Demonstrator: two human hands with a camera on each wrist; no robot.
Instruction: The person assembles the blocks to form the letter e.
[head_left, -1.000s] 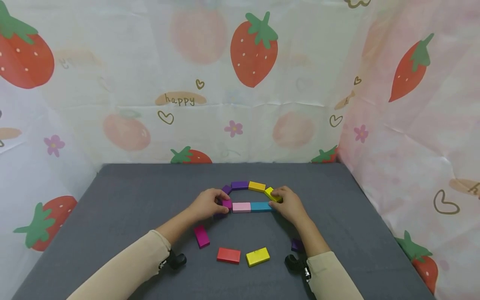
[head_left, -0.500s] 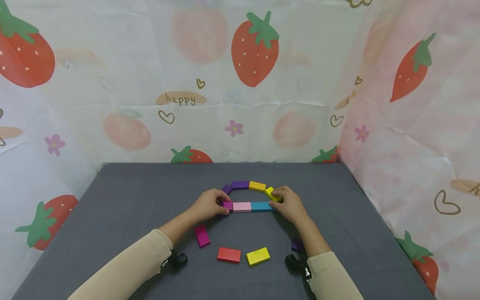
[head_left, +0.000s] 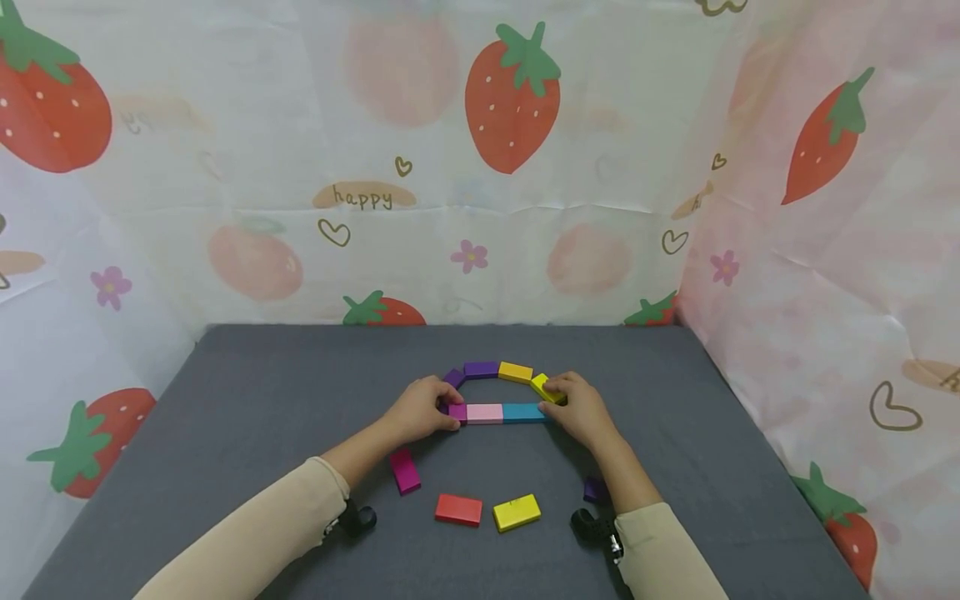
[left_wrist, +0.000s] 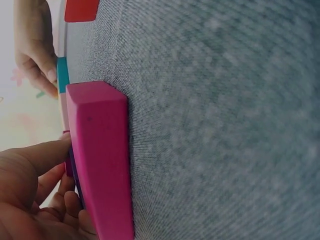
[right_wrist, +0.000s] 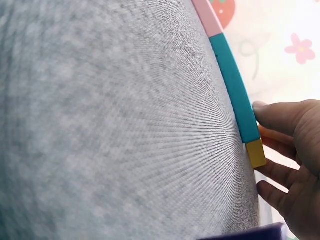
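A half ring of wooden blocks lies on the grey cloth. Along its straight side are a pink block [head_left: 484, 414] and a blue block [head_left: 522, 413]. My left hand [head_left: 420, 408] pinches a magenta block [head_left: 457, 413] against the pink block's left end. At the right end, my right hand [head_left: 581, 408] curves round a yellow block [head_left: 547, 387], its thumb beside the blue block. In the right wrist view, a darker yellow block [right_wrist: 256, 153] meets the blue one. Two purple blocks, including one [head_left: 481, 370], and an orange-yellow block [head_left: 515, 372] form the arc. Both hands hide parts of it.
Nearer the person lie a loose magenta block [head_left: 405, 472], a red block [head_left: 458, 510], a bright yellow block [head_left: 517, 512] and a dark purple block [head_left: 596, 491] beside the right wrist. A strawberry-print curtain [head_left: 480, 167] stands behind the grey table [head_left: 300, 358].
My left hand has shifted slightly right and straightened the magenta block, which now lines up against the pink one. The right hand stays in place.
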